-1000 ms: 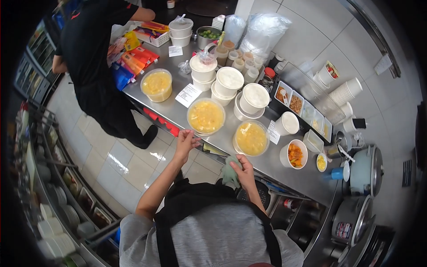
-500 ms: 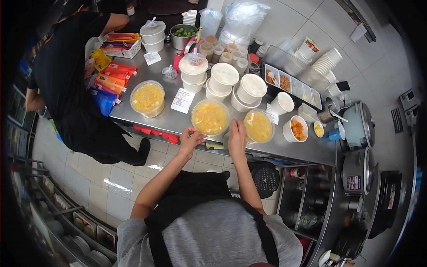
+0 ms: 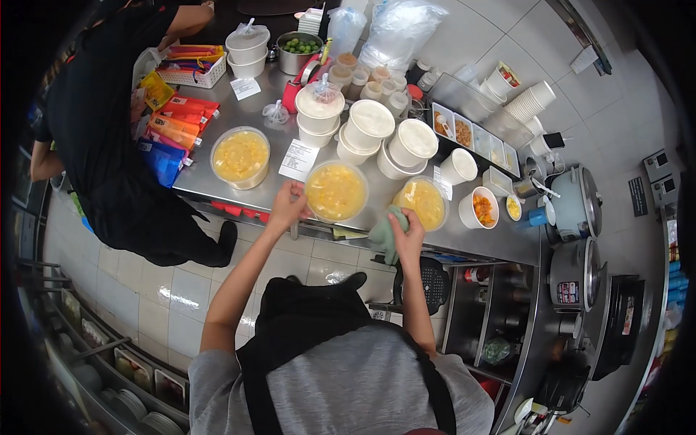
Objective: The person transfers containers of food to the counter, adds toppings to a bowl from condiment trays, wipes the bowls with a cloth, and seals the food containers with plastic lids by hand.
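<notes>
"Green cloth point(image 3: 386, 236), pale and crumpled: where is it?"

"It hangs from the person's right hand point(image 3: 409, 235), by the front edge of the steel table point(image 3: 478, 245), near the rightmost soup tub point(image 3: 423, 201)."

"And that hand's fingers?"

"Thumb and fingers pinch the cloth's upper part, and the rest droops in loose folds."

"What of the left hand point(image 3: 288, 207)?"

"Its fingers bend in at the left side of the middle soup tub point(image 3: 336, 190); whether they grip its wall, one cannot tell."

"How does that tub look?"

"Round, clear-walled and upright, full of bright yellow soup with paler lumps. It stands close to the table's front edge, between the rightmost tub and the leftmost soup tub point(image 3: 241, 156), with a printed slip point(image 3: 299, 159) just behind its left side."
</notes>
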### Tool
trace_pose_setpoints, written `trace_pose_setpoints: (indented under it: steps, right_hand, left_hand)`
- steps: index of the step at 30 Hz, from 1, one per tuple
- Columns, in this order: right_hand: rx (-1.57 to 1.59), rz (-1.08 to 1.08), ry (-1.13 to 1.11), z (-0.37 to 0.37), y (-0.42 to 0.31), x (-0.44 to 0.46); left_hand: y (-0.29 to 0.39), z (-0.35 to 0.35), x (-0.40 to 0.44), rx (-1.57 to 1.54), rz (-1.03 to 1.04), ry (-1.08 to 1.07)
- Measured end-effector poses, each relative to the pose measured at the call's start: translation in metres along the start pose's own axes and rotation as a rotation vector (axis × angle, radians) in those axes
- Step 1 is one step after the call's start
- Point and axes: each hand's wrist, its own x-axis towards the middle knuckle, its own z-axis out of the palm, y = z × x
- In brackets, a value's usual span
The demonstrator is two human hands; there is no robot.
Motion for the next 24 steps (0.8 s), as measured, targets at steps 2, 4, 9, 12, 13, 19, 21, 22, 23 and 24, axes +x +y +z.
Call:
trace_pose_setpoints:
  steps: [2,4,9,12,13,19,21,22,23,24]
  right_hand:
    - [-0.118,-0.092,-0.026,0.010,-0.007,0.015]
    - [-0.210,-0.134,-0.054,0.022,-0.010,0.032]
    - [-0.287,-0.115,-0.260,0.067,0.004,0.087]
    - [-0.150,-0.357,-0.302,0.089,0.008,0.112]
    - [-0.128,-0.387,-0.352,0.092,0.000,0.115]
    - [-0.230,-0.488,-0.520,0.088,-0.022,0.119]
    - [-0.320,-0.444,-0.506,0.076,-0.023,0.112]
    - [-0.341,-0.433,-0.482,0.070,-0.023,0.107]
    - [-0.363,-0.423,-0.458,0.062,-0.023,0.099]
    - [-0.384,-0.412,-0.436,0.055,-0.023,0.089]
  left_hand:
    - [0.012,-0.009,0.009,0.120,0.024,-0.040]
    - [0.017,-0.016,0.018,0.201,0.035,-0.079]
    - [0.024,-0.029,0.030,0.223,-0.052,-0.157]
    - [0.027,-0.032,0.031,0.217,-0.138,-0.212]
    - [0.028,-0.032,0.030,0.201,-0.150,-0.209]
    - [0.031,-0.028,0.025,0.119,-0.212,-0.198]
    - [0.031,-0.027,0.024,0.091,-0.208,-0.177]
    - [0.031,-0.028,0.024,0.075,-0.212,-0.176]
    - [0.029,-0.028,0.024,0.057,-0.216,-0.175]
    - [0.028,-0.028,0.024,0.040,-0.220,-0.175]
